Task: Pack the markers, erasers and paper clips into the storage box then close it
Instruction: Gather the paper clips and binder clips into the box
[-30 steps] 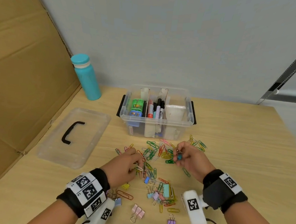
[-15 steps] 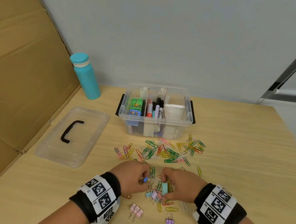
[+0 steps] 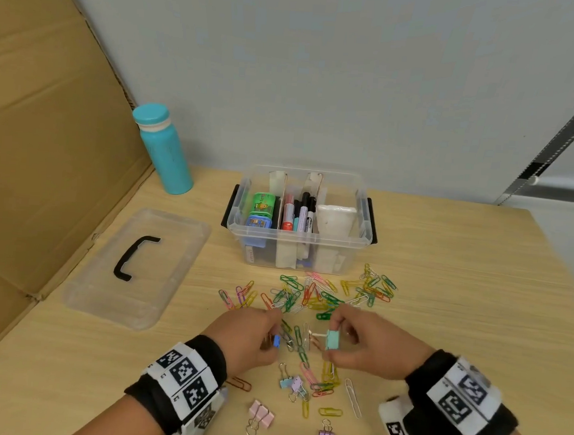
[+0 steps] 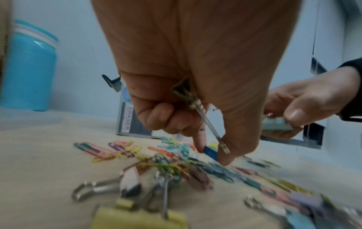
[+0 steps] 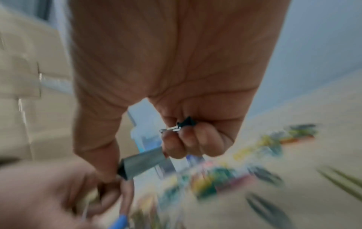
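Right fingers (image 3: 334, 324) pinch the mint binder clip (image 3: 332, 339); left fingers (image 3: 274, 317) pinch the blue clip (image 3: 276, 342).

Bare forearms, black wristband (image 3: 203, 356) on each wrist, white strips with black square code markers (image 3: 463, 393), white camera (image 3: 397, 432) underneath

"ERASER" reads vertically on white label (image 4: 127, 119) of an eraser seen thru clear storage box wall (image 4: 137, 128), centre-left, left wrist view. Marker labels: illegible.
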Demonstrator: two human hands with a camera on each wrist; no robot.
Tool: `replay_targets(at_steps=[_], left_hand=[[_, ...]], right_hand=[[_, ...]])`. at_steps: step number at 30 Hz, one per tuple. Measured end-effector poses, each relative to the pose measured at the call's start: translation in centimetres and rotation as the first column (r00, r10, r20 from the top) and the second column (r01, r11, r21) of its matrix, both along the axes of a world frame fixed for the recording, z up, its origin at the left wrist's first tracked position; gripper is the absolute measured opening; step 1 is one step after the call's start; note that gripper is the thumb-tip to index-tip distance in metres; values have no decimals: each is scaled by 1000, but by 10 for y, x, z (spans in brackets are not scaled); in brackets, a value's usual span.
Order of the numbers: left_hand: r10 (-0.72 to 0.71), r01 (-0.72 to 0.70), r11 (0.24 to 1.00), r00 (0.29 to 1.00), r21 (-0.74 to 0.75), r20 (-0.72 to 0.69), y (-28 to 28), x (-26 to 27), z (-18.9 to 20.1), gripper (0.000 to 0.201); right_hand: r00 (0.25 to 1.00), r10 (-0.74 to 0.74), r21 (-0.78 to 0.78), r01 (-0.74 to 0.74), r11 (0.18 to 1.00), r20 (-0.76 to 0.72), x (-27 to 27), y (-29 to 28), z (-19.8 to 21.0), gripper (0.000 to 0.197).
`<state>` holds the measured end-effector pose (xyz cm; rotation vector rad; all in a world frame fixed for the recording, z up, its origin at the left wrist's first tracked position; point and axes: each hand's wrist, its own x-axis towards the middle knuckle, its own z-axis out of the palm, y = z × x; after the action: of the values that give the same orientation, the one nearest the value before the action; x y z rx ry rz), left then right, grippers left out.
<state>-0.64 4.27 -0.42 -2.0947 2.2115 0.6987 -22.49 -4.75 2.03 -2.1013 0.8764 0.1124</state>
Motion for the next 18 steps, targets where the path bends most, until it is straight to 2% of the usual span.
replay_targets(at_steps=[2,4,7,9,12,16,18], left_hand=[[42,-43,999,999,-32,-34,0,9,6,21],[86,-90,993,994,-72,-63,-1,19,12,20],[128,-137,983,988,-120,-81,-3,31,19,19],[142,-151,979,987,-135,-74,-3,35,22,20],[154,-162,978,986,-135,-69,-2,35,23,20],[150,-162,978,984,-131,-95,3,34,23,19],[158,-173,975,981,-142,-111,4,35,23,19]], right_hand=[[996,-34,-23,36,999,81,-2,-13,32,29],[982,-103,-128,123,984,156,1,-32,65,26],[944,-259,-330,315,890,204,19,-73,97,30],[922,-355,-394,387,834,156,40,-102,104,34],[903,-426,-395,413,821,59,71,-139,96,40],[921,-387,-366,350,862,-32,93,-164,86,50],[926,-374,-405,326,854,-43,92,-161,85,49]])
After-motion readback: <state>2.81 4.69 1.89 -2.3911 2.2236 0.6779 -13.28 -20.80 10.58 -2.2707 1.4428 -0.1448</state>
